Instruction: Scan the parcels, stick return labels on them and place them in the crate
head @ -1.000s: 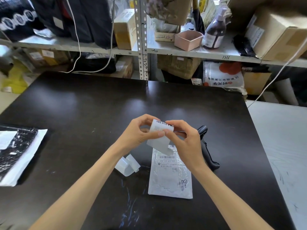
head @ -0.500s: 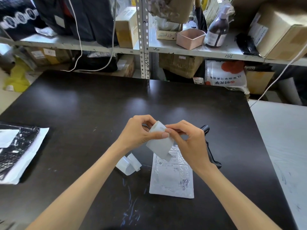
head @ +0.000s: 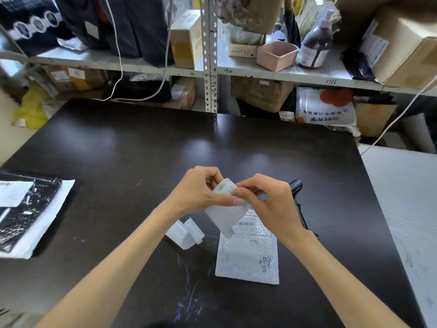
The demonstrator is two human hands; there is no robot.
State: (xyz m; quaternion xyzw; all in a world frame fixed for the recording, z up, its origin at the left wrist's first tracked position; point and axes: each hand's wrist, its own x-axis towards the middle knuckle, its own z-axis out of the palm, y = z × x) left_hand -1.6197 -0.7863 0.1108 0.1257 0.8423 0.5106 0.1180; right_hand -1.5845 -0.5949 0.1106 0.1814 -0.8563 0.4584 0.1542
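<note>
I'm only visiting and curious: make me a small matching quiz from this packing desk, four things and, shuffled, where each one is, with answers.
Things
1. label
2. white mailer
3. black scanner
4. pink box

Places
A. on the shelf, beside a brown bottle
B. pinched between the left hand and right hand, above the table
C. flat on the black table, top edge hidden by the label
D. on the table, partly behind the right hand

Pairs: 1-B, 2-C, 3-D, 4-A
</note>
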